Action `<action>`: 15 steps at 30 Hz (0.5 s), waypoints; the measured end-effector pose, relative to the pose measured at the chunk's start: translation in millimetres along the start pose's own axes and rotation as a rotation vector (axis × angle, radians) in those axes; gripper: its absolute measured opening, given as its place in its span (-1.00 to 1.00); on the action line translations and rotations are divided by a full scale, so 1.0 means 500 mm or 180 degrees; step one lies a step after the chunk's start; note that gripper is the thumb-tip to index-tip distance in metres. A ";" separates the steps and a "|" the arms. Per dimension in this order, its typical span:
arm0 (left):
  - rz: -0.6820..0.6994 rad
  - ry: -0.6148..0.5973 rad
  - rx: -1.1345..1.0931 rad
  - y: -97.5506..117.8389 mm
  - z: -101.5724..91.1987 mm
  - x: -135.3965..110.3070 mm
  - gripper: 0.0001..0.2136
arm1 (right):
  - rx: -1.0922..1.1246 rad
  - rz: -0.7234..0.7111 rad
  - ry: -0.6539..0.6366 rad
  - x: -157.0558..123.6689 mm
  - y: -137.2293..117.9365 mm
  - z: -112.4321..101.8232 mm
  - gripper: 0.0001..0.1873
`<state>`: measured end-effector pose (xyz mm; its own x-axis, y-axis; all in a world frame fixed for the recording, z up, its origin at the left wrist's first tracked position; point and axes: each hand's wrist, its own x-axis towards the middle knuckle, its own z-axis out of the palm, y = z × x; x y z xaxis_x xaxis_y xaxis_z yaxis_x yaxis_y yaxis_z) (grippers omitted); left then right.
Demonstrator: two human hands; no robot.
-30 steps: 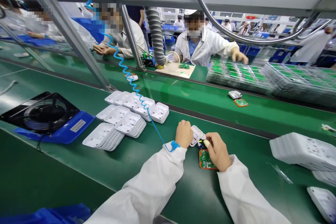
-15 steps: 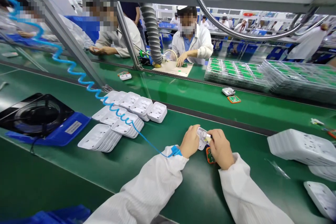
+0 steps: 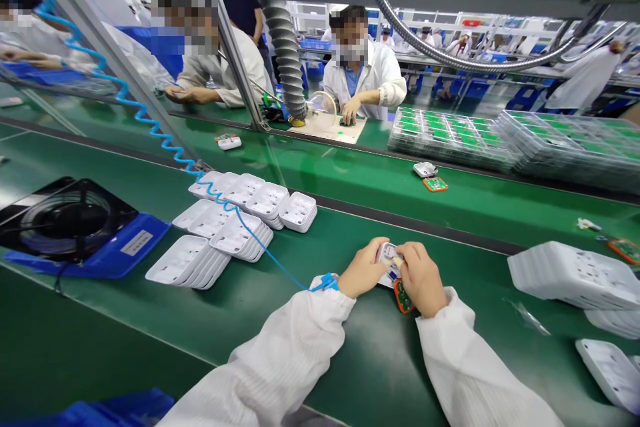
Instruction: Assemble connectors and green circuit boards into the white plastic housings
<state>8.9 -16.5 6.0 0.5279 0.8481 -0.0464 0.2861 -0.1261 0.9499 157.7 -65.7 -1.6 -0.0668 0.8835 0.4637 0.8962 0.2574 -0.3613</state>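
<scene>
A small white plastic housing (image 3: pixel 387 252), its hollow side up, is held above the green bench by my left hand (image 3: pixel 364 269), whose fingers close on its left edge. My right hand (image 3: pixel 423 278) is closed over the housing's right side. Its fingertips pinch a small pale part (image 3: pixel 398 261) inside the housing; what kind it is, the fingers hide. Just below hangs or rests a green circuit board (image 3: pixel 403 297) with an orange rim, partly covered by my right hand. A blue wrist strap (image 3: pixel 326 281) with a coiled cord is around my left wrist.
Stacks of white housings stand left (image 3: pixel 240 237) and right (image 3: pixel 575 273). A black fan (image 3: pixel 75 217) lies far left. Beyond a dark rail, a green belt (image 3: pixel 340 177) carries a housing with a board (image 3: pixel 435 184). Trays of boards (image 3: pixel 450 137) and co-workers (image 3: pixel 365 73) are opposite.
My right fingers have brought the pale part further into the housing, and the housing has tilted slightly. Pieces on the belt have shifted left. The co-worker opposite has raised their head.
</scene>
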 end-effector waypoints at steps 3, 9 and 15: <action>0.0022 0.0057 -0.0027 0.000 -0.002 0.001 -0.62 | -0.0003 -0.0065 0.0003 0.000 -0.006 -0.003 -0.73; 0.0048 0.0117 -0.0109 -0.002 -0.001 0.004 -0.76 | 0.0191 -0.0028 -0.0007 0.000 -0.014 -0.005 -0.75; 0.0049 0.0374 -0.0371 -0.003 0.000 0.005 -0.85 | 0.0733 0.0299 -0.0079 0.012 -0.003 -0.026 -0.77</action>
<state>9.9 -14.3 4.7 0.4323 0.9017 -0.0016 0.1803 -0.0847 0.9800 161.8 -65.9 12.3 -0.0011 0.9164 0.4004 0.7756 0.2535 -0.5781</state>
